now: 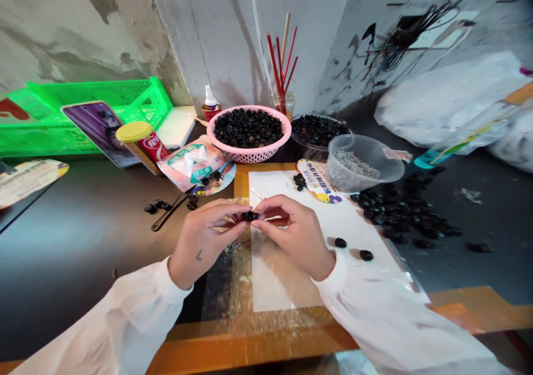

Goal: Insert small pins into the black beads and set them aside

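Observation:
Between the fingertips of both hands is a small black round part (250,216), shiny on one side. My left hand (210,231) pinches it from the left with thumb and index finger. From the right, my right hand (293,231) grips it in the same way. Just above the fingers a thin pale stick (257,193) shows; whether a hand holds it I cannot tell. Below the hands lies a white sheet (287,275). Two black knobs (340,243) rest on it, right of my right hand. A black tweezer-like tool (169,214) lies left of my left hand.
Behind stand a pink basket (250,154) full of black parts and a clear tub (362,170) with small metal pieces. Many black parts (403,208) are heaped at right. A yellow-lidded can (141,145), a propped phone (102,131) and a green crate (162,103) stand at left.

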Available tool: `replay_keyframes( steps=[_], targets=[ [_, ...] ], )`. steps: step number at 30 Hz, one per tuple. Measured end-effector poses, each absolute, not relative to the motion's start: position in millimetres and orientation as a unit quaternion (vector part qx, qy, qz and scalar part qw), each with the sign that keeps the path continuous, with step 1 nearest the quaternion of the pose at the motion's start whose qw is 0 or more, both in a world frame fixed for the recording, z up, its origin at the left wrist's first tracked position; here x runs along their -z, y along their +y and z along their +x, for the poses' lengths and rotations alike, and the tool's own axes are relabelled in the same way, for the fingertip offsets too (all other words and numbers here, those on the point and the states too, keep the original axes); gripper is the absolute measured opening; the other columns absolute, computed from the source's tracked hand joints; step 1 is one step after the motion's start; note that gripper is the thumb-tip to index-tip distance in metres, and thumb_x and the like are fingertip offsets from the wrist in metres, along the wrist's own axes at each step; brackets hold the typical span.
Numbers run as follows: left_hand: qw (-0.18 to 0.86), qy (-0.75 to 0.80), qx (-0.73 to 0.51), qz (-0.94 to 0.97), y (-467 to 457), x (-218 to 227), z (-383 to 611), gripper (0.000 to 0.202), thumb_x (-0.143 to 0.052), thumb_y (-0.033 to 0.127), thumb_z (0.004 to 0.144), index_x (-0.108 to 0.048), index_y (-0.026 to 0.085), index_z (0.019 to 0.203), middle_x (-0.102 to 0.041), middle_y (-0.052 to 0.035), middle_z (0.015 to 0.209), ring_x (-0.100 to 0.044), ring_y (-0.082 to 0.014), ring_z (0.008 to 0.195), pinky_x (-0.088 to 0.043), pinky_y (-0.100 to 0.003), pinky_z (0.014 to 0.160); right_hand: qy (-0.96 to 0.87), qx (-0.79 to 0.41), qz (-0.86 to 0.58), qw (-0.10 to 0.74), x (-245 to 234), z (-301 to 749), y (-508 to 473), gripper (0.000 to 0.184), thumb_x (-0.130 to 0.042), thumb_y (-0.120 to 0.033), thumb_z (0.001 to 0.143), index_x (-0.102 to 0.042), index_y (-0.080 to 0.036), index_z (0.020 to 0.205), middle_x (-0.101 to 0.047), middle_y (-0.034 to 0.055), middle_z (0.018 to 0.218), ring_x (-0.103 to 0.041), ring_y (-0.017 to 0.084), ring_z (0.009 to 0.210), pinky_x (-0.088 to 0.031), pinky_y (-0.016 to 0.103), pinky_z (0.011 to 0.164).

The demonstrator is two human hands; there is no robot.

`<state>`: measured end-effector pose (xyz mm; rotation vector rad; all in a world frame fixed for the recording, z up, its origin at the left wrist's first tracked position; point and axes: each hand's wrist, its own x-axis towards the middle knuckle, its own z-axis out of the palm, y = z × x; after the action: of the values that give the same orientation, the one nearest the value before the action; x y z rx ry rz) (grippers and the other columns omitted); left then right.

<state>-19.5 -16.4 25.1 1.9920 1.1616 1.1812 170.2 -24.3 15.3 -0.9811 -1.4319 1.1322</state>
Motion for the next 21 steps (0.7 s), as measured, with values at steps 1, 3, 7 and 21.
replay_keyframes(
  steps=[1,3,7,21],
  targets=[
    [0.252,0.423,-0.441,0.750,-16.1,-25.3,-20.1,0.017,-0.073,0.017,0.082,-0.079,0.023,0.097,-0.076,-0.0049,0.092,-0.072,-0.0149,0.079,-0.061,-0.023,0.072,-0.594,-0.471,-0.407,0.509,-15.2,170.2,-24.6,0.015,-0.078,-0.026,0.080,-0.070,-0.025,0.092,-0.073,0.0012,0.093,-0.071,0.016,0.082,-0.061,0.029,0.075],
    [0.242,0.407,-0.452,0.756,-15.4,-25.9,-20.7,0.015,-0.075,0.017,0.081,-0.080,0.024,0.093,-0.077,-0.0049,0.091,-0.072,-0.0161,0.083,-0.061,-0.025,0.077,-0.592,-0.473,-0.400,0.515,-15.3,170.1,-25.2,0.013,-0.079,-0.026,0.079,-0.071,-0.024,0.090,-0.073,0.0012,0.090,-0.070,0.015,0.081,-0.061,0.029,0.075],
    [0.358,0.414,-0.477,0.688,-14.2,-25.5,-18.8,0.014,-0.080,0.030,0.078,-0.081,0.021,0.089,-0.079,-0.0087,0.096,-0.075,-0.0207,0.086,-0.063,-0.029,0.075,-0.597,-0.455,-0.379,0.541,-15.9,169.6,-25.1,0.007,-0.080,-0.025,0.078,-0.074,-0.025,0.082,-0.071,0.0027,0.090,-0.068,0.016,0.086,-0.060,0.028,0.075],
    [0.417,0.434,-0.493,0.628,-15.4,-19.8,-14.5,0.021,-0.088,0.032,0.069,-0.083,0.025,0.088,-0.081,-0.0068,0.090,-0.076,-0.0235,0.087,-0.063,-0.033,0.083,-0.577,-0.471,-0.366,0.557,-17.0,171.3,-25.8,0.014,-0.081,-0.017,0.076,-0.082,-0.031,0.080,-0.077,0.0020,0.089,-0.071,0.019,0.085,-0.060,0.032,0.080]
  ],
)
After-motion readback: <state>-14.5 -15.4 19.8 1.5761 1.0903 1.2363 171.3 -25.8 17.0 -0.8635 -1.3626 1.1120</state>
